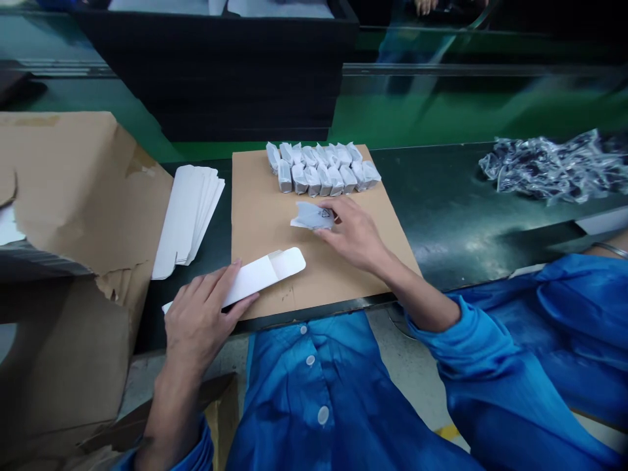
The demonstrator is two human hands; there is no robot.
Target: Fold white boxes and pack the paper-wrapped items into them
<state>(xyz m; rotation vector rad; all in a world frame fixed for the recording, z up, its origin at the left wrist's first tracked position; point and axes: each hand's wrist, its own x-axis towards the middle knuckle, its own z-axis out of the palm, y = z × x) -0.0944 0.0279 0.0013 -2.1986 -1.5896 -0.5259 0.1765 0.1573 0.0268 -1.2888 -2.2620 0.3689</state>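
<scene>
A long white carton (255,278) lies in the grip of my left hand (199,314), tilted a little, its flap end open toward the right. My right hand (350,229) pinches a small packet in a whitish plastic bag (313,216) with a dark printed mark, held above the brown cardboard sheet (265,232). What is inside that bag I cannot make out. Behind it, two rows of similar wrapped packets (324,173) stand close together on the sheet's far part. Flat white cartons (189,212) lie fanned in a stack to the left.
A large brown cardboard box (83,190) stands at the left. Clear plastic-wrapped items (554,167) are heaped on the dark table (441,209) at the right. Behind the table is a black bin (235,78). A co-worker's blue sleeve (579,314) is close on the right.
</scene>
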